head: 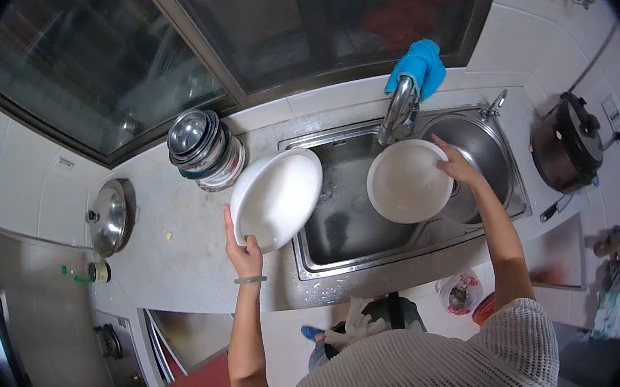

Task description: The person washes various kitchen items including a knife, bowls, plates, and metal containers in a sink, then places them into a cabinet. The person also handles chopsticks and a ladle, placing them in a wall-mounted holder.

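Observation:
My left hand [245, 255] grips the near rim of a large white bowl [279, 201], which is tilted over the left edge of the steel sink [366, 256]. A pale bracelet circles that wrist. On the other side, my right hand [456, 164] pinches the right rim of a second white bowl [409, 182], its thumb over the edge. This bowl hangs above the divider between the rectangular basin and the round basin [493, 161]. Just behind it stands the chrome faucet [397, 109]; I cannot tell whether water runs from it. Wet patches show on the rectangular basin's floor.
Stacked metal and enamel bowls [198, 143] stand left of the sink. Farther left are a steel lid [112, 219] and a plastic bottle [87, 272]. A blue cloth [422, 69] drapes over the faucet. At right sit an electric pressure cooker [565, 144] and a knife [554, 210].

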The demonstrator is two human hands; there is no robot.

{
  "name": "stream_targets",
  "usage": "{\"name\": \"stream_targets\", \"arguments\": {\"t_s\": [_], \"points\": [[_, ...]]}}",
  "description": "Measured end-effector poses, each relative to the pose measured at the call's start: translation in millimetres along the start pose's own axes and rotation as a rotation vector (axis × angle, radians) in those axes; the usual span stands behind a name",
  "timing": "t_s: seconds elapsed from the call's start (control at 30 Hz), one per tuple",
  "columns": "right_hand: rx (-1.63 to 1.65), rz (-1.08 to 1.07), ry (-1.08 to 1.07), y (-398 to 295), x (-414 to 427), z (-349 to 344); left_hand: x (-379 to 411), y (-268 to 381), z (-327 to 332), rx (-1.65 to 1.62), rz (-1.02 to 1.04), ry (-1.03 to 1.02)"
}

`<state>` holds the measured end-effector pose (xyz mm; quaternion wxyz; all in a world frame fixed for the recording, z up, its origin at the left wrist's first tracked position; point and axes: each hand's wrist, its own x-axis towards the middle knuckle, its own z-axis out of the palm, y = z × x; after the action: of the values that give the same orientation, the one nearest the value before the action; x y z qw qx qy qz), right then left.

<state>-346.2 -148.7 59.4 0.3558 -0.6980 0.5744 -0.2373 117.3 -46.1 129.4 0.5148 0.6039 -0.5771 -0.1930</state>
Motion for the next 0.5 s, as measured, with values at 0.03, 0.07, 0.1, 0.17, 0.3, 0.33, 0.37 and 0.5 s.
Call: {"name": "stream_targets", "arguments": {"t_s": [0.03,0.07,0.1,0.17,0.3,0.33,0.37,0.5], "points": [[-0.032,-0.029,-0.061,5,19,0,-8,-16,3,-0.011,-0.076,0.003],[0.033,-0.052,-0.092,6,37,2,-18,-42,3,-0.025,-0.148,0.007],[0.098,-0.068,-0.119,6,52,5,-27,-56,4,-0.043,-0.220,0.006],[0.109,-0.044,-0.135,7,69,12,-37,-54,13,-0.071,-0.316,0.037],[-0.016,-0.015,-0.127,22,78,38,-53,-49,14,-0.029,-0.353,0.069],[-0.060,-0.026,-0.131,23,78,42,-55,-51,14,-0.014,-0.340,0.072],[-0.105,-0.035,-0.131,25,73,47,-57,-52,10,0.003,-0.322,0.058],[-0.163,-0.117,-0.084,15,37,39,-49,-28,12,0.047,-0.207,0.019]]}}
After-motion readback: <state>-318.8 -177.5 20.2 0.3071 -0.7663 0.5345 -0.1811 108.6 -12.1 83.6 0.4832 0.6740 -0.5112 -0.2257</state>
